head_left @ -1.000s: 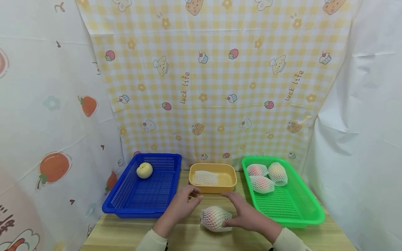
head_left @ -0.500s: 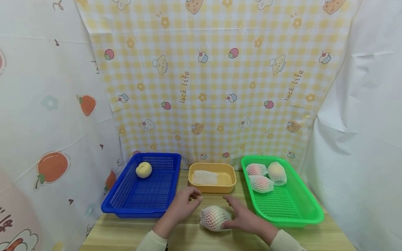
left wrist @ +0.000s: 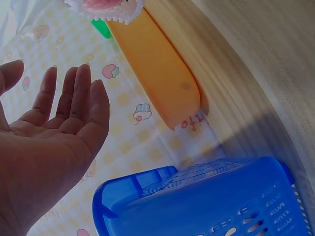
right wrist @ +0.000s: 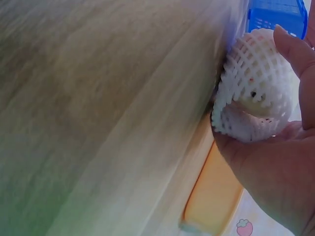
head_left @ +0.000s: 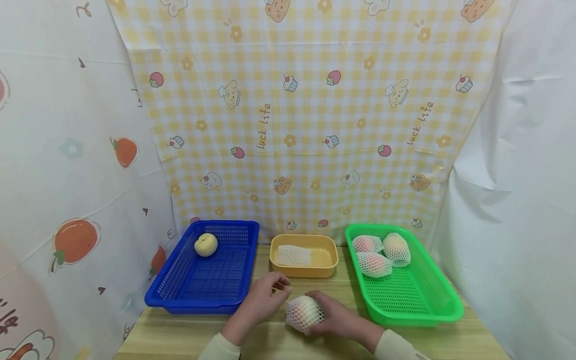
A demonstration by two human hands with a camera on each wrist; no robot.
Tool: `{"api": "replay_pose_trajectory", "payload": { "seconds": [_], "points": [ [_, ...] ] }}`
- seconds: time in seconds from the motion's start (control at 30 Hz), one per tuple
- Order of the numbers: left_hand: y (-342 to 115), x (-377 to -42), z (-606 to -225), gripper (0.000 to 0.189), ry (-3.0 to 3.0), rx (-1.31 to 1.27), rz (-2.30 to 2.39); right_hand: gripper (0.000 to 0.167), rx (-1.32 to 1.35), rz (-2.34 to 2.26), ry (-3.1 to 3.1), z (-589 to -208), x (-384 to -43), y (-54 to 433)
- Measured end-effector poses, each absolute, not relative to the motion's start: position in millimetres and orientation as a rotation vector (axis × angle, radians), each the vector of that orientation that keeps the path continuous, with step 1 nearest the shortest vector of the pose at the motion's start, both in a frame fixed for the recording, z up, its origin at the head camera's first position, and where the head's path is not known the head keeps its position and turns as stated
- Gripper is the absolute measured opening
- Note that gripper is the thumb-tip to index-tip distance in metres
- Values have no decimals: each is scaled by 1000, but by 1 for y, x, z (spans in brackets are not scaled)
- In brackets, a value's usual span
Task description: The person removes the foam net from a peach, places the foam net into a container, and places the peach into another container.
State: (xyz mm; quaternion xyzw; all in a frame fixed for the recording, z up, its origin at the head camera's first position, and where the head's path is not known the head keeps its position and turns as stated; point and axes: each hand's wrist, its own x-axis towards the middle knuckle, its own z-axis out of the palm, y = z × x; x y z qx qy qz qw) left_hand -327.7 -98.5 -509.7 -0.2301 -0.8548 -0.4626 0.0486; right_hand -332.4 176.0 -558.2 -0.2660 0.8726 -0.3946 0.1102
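Observation:
A peach in a white foam net (head_left: 302, 313) sits at the table's front middle, and my right hand (head_left: 335, 316) grips it from the right, fingers over the far side and thumb at the near side. In the right wrist view, the net's loose open end (right wrist: 243, 123) faces my palm. My left hand (head_left: 261, 299) hovers just left of the peach, its fingers loosely bent and holding nothing. The left wrist view shows that palm (left wrist: 54, 137) bare, apart from the netted peach (left wrist: 106, 9) at the top.
A blue basket (head_left: 204, 302) with a bare pale yellow fruit (head_left: 206, 245) stands left. Behind my hands is a yellow box (head_left: 306, 271) with a flat foam net (head_left: 293, 255) in it. On the right, a green basket (head_left: 414, 295) holds several netted fruits (head_left: 375, 264).
My right hand has closed in on the netted peach and now grips it, turning it slightly leftward. The left hand has shifted slightly, staying near the peach.

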Motion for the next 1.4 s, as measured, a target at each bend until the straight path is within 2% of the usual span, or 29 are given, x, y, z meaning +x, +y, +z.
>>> {"api": "replay_pose_trajectory", "payload": {
  "seconds": [0.1,0.33,0.5,0.87,1.1,1.4],
  "points": [
    [-99,-327,-509,14,-2615,-695,-1411,86,-784,-1171,2559,-557,-332,174],
    [-100,-324,-507,23,-2620,-718,-1431,81,-825,-1214,2562,-557,-329,172],
    [-102,-325,-506,15,-2626,-715,-1432,84,-826,-1283,2596,-554,-328,171],
    [-110,-332,-502,14,-2588,-759,-1493,85,-884,-1441,2654,-510,-330,177],
    [-105,-331,-499,9,-2472,-882,-1518,85,-924,-1433,2680,-501,-327,179],
    [-98,-328,-493,31,-2334,-1045,-1492,81,-1022,-1408,2673,-501,-323,176]
  ]
}}
